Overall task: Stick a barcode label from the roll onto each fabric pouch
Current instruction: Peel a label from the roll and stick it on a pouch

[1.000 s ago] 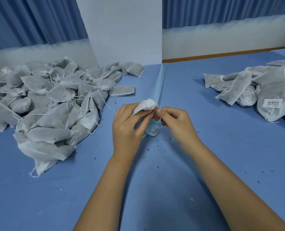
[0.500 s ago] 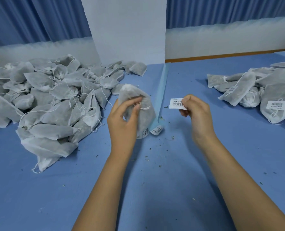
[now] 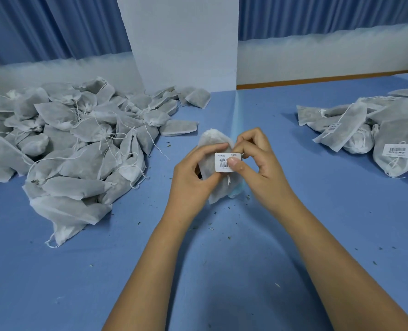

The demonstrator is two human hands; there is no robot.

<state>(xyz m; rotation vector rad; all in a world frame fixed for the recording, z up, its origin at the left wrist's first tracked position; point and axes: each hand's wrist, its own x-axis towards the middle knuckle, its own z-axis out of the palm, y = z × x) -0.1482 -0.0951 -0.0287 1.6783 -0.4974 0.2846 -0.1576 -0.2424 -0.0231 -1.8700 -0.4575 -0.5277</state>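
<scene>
Above the middle of the blue table my left hand (image 3: pixel 193 177) grips a grey-white fabric pouch (image 3: pixel 218 189) from its left side. A white barcode label (image 3: pixel 223 162) lies on the pouch's front. My right hand (image 3: pixel 258 163) has its thumb pressed on the label's right part, its fingers curled behind the pouch's top. The pale blue backing strip of the label roll (image 3: pixel 236 113) runs from behind the pouch away toward the wall; its near end is hidden by the pouch.
A big heap of unlabelled pouches (image 3: pixel 74 144) with loose drawstrings fills the left of the table (image 3: pixel 222 271). A smaller pile of labelled pouches (image 3: pixel 377 134) lies at the right edge. A white panel (image 3: pixel 181 39) stands at the back. Herb crumbs dot the cloth.
My right hand, holding a peeled label apart from the pouch half a second ago, has come left and laid the label on the pouch. My left hand turned the pouch to face me.
</scene>
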